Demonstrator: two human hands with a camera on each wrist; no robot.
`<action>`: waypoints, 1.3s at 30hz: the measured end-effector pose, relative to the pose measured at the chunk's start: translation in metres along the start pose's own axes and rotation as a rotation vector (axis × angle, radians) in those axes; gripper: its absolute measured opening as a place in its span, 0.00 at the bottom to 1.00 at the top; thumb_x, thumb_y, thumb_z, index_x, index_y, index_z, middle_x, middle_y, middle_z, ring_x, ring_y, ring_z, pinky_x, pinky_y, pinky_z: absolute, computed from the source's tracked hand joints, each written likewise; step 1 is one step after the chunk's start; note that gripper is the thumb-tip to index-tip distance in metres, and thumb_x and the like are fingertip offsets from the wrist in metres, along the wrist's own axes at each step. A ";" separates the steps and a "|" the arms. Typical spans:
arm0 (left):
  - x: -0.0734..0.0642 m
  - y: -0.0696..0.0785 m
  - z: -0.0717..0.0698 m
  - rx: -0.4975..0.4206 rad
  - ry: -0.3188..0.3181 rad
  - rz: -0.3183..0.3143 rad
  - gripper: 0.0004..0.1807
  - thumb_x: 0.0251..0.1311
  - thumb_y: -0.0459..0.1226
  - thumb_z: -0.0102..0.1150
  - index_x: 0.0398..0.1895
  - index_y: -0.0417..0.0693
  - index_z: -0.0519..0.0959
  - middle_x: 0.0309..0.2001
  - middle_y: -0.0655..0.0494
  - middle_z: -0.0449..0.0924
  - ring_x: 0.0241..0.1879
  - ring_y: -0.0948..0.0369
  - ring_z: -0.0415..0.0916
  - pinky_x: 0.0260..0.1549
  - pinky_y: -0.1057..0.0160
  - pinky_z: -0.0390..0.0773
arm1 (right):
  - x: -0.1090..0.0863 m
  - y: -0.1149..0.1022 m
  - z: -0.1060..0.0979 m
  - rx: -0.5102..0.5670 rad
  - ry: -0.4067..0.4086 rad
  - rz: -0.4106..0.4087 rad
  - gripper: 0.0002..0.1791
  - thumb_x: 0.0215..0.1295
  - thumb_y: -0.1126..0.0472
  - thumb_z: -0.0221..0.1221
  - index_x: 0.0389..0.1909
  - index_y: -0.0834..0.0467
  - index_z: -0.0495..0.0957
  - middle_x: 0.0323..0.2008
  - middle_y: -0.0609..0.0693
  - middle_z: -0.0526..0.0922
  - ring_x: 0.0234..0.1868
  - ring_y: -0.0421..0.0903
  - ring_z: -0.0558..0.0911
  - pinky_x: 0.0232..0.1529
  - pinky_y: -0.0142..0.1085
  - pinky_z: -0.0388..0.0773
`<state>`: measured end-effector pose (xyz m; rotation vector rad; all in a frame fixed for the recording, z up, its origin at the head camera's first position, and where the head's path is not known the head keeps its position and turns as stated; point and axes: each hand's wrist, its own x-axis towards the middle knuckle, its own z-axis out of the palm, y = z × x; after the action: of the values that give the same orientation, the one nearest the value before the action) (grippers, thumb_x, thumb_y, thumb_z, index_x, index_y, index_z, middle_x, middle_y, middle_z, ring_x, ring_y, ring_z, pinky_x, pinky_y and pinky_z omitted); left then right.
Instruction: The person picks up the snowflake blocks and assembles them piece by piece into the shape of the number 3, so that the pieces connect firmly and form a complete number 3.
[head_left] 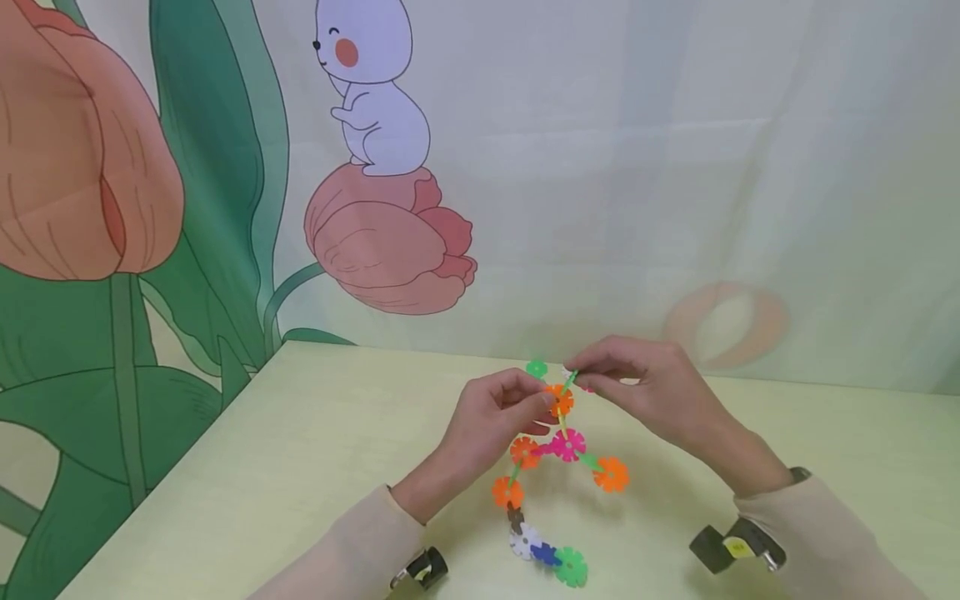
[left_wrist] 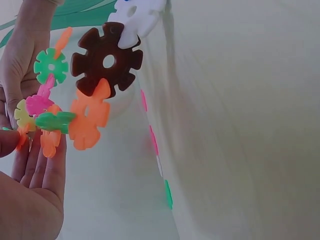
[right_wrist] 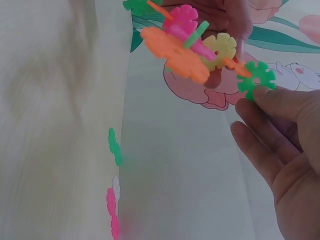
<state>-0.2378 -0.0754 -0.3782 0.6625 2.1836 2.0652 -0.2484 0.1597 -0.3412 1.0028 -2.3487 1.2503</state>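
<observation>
A chain of notched plastic snowflake discs hangs between my hands above the table. My left hand (head_left: 491,417) pinches it at an orange disc (head_left: 560,402) near the top. Thumb and fingertips of my right hand (head_left: 652,387) pinch a green disc (right_wrist: 263,74), which is joined to that orange one. Below come a yellow disc (right_wrist: 224,44) and a pink disc (head_left: 568,445), where the chain branches. One branch ends in an orange disc (head_left: 611,475); the other curves down through a brown disc (left_wrist: 90,65) and a white disc (head_left: 522,543) to a green disc (head_left: 572,567).
Several loose discs lie near the back edge of the pale yellow table (head_left: 300,442), among them a green disc (head_left: 536,367) and a pink disc (right_wrist: 111,201). Behind the table hangs a curtain (head_left: 562,208) printed with tulips and a white animal. Each wrist wears a small black camera (head_left: 738,546).
</observation>
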 end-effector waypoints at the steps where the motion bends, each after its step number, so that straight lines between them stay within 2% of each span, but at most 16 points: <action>1: 0.000 0.000 0.000 -0.008 -0.001 -0.005 0.08 0.73 0.34 0.64 0.44 0.34 0.83 0.39 0.44 0.89 0.44 0.40 0.88 0.45 0.52 0.88 | 0.000 0.000 0.000 0.002 0.000 -0.001 0.14 0.65 0.71 0.72 0.46 0.52 0.90 0.41 0.39 0.90 0.40 0.41 0.91 0.43 0.36 0.88; 4: -0.001 0.000 0.000 -0.028 0.002 -0.022 0.07 0.72 0.33 0.64 0.44 0.35 0.83 0.40 0.45 0.90 0.44 0.43 0.89 0.46 0.51 0.88 | -0.001 0.001 0.001 0.014 -0.001 0.003 0.13 0.64 0.73 0.72 0.45 0.54 0.90 0.41 0.39 0.90 0.40 0.43 0.91 0.43 0.35 0.88; 12: 0.000 0.003 0.000 -0.079 0.018 -0.051 0.08 0.71 0.33 0.65 0.46 0.35 0.82 0.41 0.46 0.89 0.45 0.38 0.88 0.48 0.53 0.88 | 0.000 0.001 0.001 0.047 -0.008 0.036 0.12 0.66 0.71 0.71 0.46 0.54 0.89 0.42 0.40 0.90 0.42 0.41 0.91 0.47 0.35 0.87; 17: 0.001 0.006 -0.001 -0.111 0.020 -0.054 0.08 0.71 0.33 0.65 0.46 0.36 0.81 0.39 0.47 0.89 0.45 0.41 0.89 0.51 0.53 0.87 | 0.003 0.002 -0.005 0.004 -0.006 0.061 0.12 0.67 0.69 0.71 0.49 0.55 0.88 0.44 0.42 0.90 0.44 0.42 0.91 0.47 0.34 0.87; 19: 0.002 0.006 -0.002 -0.104 0.022 -0.045 0.08 0.71 0.34 0.65 0.46 0.37 0.81 0.39 0.48 0.89 0.44 0.44 0.89 0.51 0.54 0.86 | 0.005 0.006 -0.011 -0.055 0.013 0.074 0.13 0.67 0.69 0.71 0.51 0.56 0.88 0.45 0.44 0.90 0.44 0.44 0.91 0.45 0.32 0.86; 21: 0.003 0.006 -0.003 -0.099 0.023 -0.037 0.07 0.71 0.33 0.65 0.45 0.38 0.81 0.39 0.48 0.89 0.44 0.45 0.89 0.51 0.54 0.86 | 0.005 0.015 -0.017 -0.126 0.034 0.106 0.14 0.67 0.68 0.71 0.52 0.58 0.87 0.46 0.47 0.91 0.43 0.46 0.91 0.44 0.32 0.86; 23: 0.004 0.006 -0.004 -0.087 0.020 -0.036 0.07 0.72 0.33 0.66 0.46 0.39 0.81 0.39 0.49 0.89 0.44 0.45 0.89 0.51 0.54 0.87 | 0.004 0.028 -0.025 -0.184 0.034 0.173 0.13 0.69 0.67 0.71 0.53 0.60 0.86 0.47 0.51 0.90 0.44 0.50 0.91 0.44 0.36 0.87; 28: 0.004 0.005 -0.007 -0.019 -0.016 -0.065 0.08 0.72 0.35 0.67 0.48 0.40 0.84 0.39 0.49 0.89 0.40 0.49 0.89 0.48 0.48 0.88 | -0.008 0.071 -0.040 -0.253 -0.038 0.360 0.14 0.71 0.65 0.68 0.54 0.65 0.84 0.47 0.57 0.89 0.47 0.58 0.88 0.45 0.46 0.87; 31: 0.004 0.006 -0.007 0.026 -0.058 -0.089 0.08 0.72 0.37 0.68 0.48 0.42 0.85 0.40 0.50 0.89 0.38 0.49 0.89 0.45 0.48 0.88 | -0.016 0.094 -0.044 -0.286 -0.089 0.430 0.13 0.70 0.66 0.69 0.51 0.67 0.84 0.44 0.58 0.88 0.47 0.59 0.86 0.45 0.48 0.85; 35: 0.005 0.007 -0.006 0.047 -0.102 -0.116 0.07 0.71 0.36 0.68 0.46 0.42 0.86 0.39 0.51 0.89 0.39 0.46 0.89 0.41 0.55 0.89 | -0.024 0.116 -0.042 -0.297 -0.143 0.449 0.11 0.67 0.67 0.71 0.48 0.67 0.86 0.41 0.56 0.87 0.45 0.58 0.84 0.48 0.51 0.83; 39: 0.004 0.008 -0.005 0.066 -0.108 -0.135 0.06 0.70 0.34 0.68 0.44 0.40 0.86 0.38 0.51 0.90 0.38 0.49 0.89 0.40 0.57 0.89 | -0.028 0.123 -0.035 -0.293 -0.173 0.427 0.09 0.64 0.65 0.73 0.43 0.64 0.87 0.37 0.51 0.84 0.41 0.52 0.81 0.46 0.49 0.81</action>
<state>-0.2407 -0.0789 -0.3689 0.5989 2.1801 1.8556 -0.3163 0.2472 -0.4106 0.5522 -2.8813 0.9302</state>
